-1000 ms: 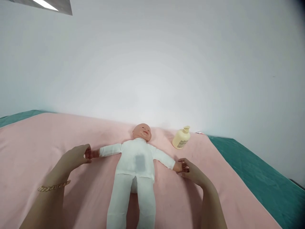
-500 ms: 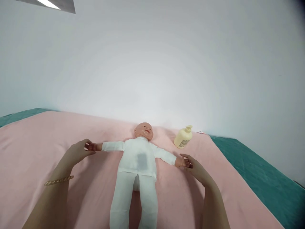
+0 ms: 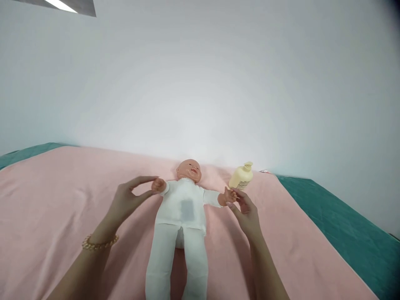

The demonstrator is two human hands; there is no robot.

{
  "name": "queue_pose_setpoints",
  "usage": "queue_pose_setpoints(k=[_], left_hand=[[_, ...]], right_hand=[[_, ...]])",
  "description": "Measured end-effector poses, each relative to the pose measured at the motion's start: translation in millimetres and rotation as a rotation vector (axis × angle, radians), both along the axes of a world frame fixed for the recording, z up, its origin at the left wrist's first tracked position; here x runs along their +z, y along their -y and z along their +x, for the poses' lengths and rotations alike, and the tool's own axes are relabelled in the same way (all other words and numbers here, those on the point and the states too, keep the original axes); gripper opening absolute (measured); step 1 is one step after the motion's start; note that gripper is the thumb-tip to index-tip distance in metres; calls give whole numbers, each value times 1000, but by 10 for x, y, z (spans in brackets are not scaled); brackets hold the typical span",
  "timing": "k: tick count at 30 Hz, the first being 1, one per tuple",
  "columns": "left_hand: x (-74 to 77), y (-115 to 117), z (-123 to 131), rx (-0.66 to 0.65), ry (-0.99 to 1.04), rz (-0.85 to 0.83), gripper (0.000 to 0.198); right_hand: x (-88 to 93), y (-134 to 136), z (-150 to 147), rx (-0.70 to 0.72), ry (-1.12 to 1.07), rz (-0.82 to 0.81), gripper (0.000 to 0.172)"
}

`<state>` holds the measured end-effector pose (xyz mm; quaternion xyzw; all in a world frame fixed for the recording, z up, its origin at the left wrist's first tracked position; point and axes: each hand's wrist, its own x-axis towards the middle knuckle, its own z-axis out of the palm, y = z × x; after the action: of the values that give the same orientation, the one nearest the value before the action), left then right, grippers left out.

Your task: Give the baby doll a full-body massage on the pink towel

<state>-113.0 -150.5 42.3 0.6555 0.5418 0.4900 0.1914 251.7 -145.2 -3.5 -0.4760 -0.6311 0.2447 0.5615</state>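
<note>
Currently holding doll (image 3: pixel 184 208) by both its hands, face up on pink sheet (image 3: pixel 78 179).
Pinching one between thumb and finger of left hand (image 3: pixel 125 201), other likewise in right hand (image 3: pixel 249 216), with yellow pump bottle (image 3: pixel 240 177) just beyond the latter.

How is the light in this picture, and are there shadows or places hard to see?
Head view: the ceiling light at top left is glaring white; head view: the wall looks brightest in its middle, the upper right corner dark; head view: soft shadows on the pink sheet, both sides of the doll; head view: bottle print unreadable.
</note>
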Motion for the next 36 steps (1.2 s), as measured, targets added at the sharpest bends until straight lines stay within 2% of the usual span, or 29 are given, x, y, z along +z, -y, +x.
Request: queue_pose_setpoints(k=[5,7,11,14,17,21,28,32,36], left_hand=[[-122,-16,209,-372,-218,231,24],[-162,-39,255,-449,-280,303,21],[-219,-73,344,-523,-399,350,16],[-258,-71,405,-545,-515,363,16],[-294,-52,450,-516,-589,358,17],[-329,-44,472,-476,-616,378,22],[-344,-60,477,-499,-644,375,26],[-338,-73,459,-509,-593,363,25],[-287,-68,374,-427,-372,342,21]], right_hand=[[80,118,-205,129,186,136,35],[110,142,-289,172,255,195,34],[91,160,-482,289,426,307,36],[33,170,-593,341,528,381,37],[-6,184,-645,351,568,386,35],[-3,201,-678,350,609,407,34],[16,230,-762,344,676,437,36],[-12,204,-725,330,646,432,37],[11,159,-557,269,533,369,39]])
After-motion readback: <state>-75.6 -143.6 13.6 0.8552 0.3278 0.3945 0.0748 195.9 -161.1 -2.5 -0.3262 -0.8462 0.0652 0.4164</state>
